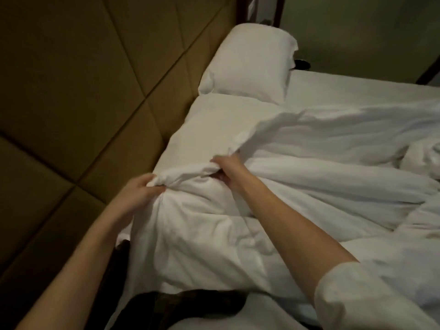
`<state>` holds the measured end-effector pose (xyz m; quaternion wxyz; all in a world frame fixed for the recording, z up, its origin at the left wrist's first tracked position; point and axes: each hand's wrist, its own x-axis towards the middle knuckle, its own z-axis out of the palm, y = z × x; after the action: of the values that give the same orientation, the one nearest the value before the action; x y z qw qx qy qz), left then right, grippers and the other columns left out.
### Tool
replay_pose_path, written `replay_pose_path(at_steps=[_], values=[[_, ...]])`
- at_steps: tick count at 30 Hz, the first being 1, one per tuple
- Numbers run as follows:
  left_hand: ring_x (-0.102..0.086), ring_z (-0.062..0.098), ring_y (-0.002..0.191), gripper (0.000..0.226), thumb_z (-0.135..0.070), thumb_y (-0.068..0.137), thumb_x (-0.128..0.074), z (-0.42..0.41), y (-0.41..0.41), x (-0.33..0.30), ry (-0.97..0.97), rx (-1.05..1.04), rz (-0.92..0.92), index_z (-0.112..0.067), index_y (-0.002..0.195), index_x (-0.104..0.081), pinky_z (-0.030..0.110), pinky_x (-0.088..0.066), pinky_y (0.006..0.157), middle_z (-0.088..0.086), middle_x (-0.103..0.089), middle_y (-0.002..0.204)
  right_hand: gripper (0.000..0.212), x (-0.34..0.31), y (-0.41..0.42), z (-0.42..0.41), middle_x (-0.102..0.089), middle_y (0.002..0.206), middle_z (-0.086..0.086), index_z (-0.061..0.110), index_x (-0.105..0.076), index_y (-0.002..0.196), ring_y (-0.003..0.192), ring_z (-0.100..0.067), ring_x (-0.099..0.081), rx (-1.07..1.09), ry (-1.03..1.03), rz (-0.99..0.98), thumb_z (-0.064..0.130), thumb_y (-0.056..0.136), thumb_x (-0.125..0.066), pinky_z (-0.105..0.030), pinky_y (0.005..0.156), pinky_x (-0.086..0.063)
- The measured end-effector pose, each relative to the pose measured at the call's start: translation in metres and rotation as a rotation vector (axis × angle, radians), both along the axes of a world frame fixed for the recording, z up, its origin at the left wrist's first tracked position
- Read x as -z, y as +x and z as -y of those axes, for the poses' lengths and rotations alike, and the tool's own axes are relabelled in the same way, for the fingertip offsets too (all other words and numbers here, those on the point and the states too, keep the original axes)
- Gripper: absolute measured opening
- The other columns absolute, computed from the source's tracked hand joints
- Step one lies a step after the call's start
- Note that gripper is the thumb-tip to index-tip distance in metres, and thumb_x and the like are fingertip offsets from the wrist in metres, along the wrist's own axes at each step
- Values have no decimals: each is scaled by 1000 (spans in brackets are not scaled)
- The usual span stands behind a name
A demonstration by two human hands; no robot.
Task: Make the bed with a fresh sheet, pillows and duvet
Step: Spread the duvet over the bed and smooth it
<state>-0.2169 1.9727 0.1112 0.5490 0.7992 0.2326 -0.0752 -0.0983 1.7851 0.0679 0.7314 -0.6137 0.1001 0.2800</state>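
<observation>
Wall: a padded headboard wall (71,91) of tan panels ran along the left.
Object: something small and dark (302,64), unidentifiable, lay behind.

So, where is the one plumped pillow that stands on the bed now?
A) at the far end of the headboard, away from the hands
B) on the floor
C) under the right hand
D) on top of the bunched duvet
A: the pillow sits against the padded headboard, far beyond both hands, which grip the duvet.
</observation>
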Motion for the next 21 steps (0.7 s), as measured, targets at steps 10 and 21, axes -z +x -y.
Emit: replay_pose_path(at_steps=[10, 21], values=[[-46, 40, 114, 29, -16, 94, -45, 18, 3, 130, 688, 24, -311, -9, 121, -47, 47, -36, 96, 22, -46, 127, 54, 107, -116, 41, -12, 160, 2, 21, -23, 151, 146, -12, -9, -524, -652, 419, 26, 102, -43, -19, 114, -3], [-53, 33, 114, 45, -22, 88, -47, 223, 51, 108, 621, 1002, 441, -3, 129, -51, 36, -39, 97, 15, -54, 127, 32, 126, -190, 264, -53, 135, -5, 12, -55, 128, 124, -20, -49, 193, -794, -129, 19, 98, -46, -20, 96, -34]])
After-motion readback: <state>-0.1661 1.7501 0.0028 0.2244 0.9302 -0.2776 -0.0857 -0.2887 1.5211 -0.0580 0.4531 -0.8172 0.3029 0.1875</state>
